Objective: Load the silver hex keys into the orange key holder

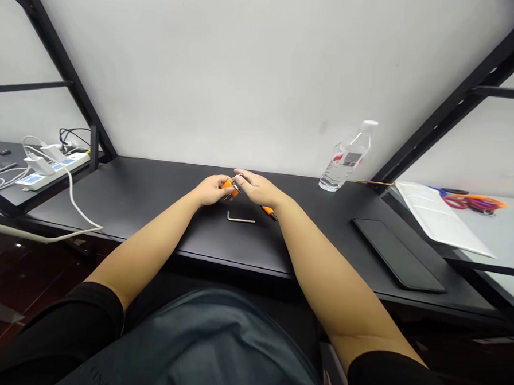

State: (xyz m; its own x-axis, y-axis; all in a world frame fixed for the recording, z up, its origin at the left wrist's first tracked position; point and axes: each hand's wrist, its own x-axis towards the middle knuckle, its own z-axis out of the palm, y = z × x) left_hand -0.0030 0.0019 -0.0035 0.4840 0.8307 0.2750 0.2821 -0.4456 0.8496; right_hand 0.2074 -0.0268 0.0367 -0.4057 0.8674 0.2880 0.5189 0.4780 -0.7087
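My left hand (213, 191) is closed around an orange hex key holder (228, 184), with thin metal keys poking out below it. Close against it, my right hand (257, 188) has its thumb and fingers brought together at the holder's right side. A bit of shiny metal shows by those fingertips, too small to make out. On the table just in front of both hands lies an L-shaped hex key (241, 220), its short arm at the left. Partly hidden under my right wrist is an orange and black tool (269, 212).
The black table (152, 210) runs along a white wall. A water bottle (347, 157) leans at the back right, near a dark tablet (396, 252) and a white packet (440, 216). At left are a power strip (55, 170) and a white cable (77, 206) crossing the table edge.
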